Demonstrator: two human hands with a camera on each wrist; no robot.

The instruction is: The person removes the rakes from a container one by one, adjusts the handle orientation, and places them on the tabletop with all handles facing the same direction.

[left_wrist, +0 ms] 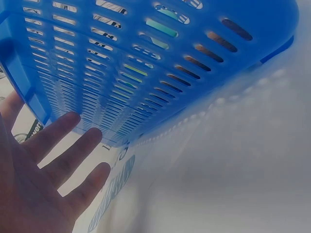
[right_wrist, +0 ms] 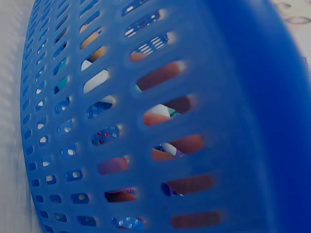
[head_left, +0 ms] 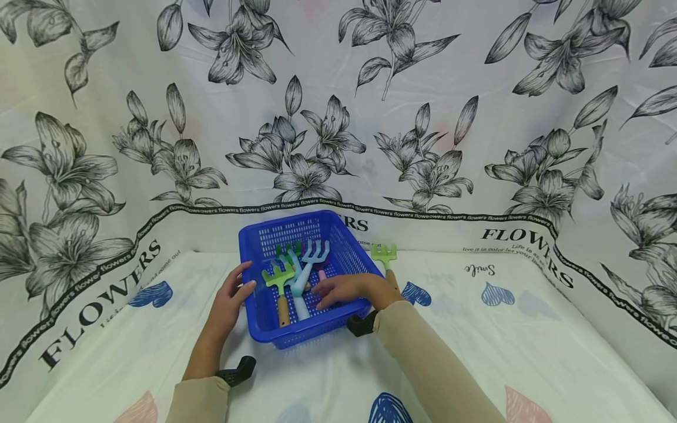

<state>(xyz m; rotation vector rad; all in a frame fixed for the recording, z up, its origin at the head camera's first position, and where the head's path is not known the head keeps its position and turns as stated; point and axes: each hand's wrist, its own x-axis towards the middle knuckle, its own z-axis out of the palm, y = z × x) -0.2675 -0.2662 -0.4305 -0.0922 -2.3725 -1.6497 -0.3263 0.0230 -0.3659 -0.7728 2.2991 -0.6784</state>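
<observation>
A blue plastic basket [head_left: 254, 317] with slotted walls holds several small garden tools. Among them are a light green hand rake [head_left: 279, 275] with a wooden handle, a light blue hand fork [head_left: 315, 252], a dark green rake head [head_left: 285, 251] and something pink [head_left: 322, 274]. My left hand [head_left: 231, 296] is at the basket's left side, its fingers spread against the slotted wall in the left wrist view. Over the near right rim reaches my right hand [head_left: 341, 289], fingers loosely bent above the tools. Nothing shows in its grasp; its fingertips are partly hidden.
Outside the basket, on the right, another light green hand rake [head_left: 384, 254] lies with its wooden handle partly behind my right wrist. A white cloth with heart prints [head_left: 497, 341] covers the surface. Behind it hangs a flower-printed curtain [head_left: 365, 176].
</observation>
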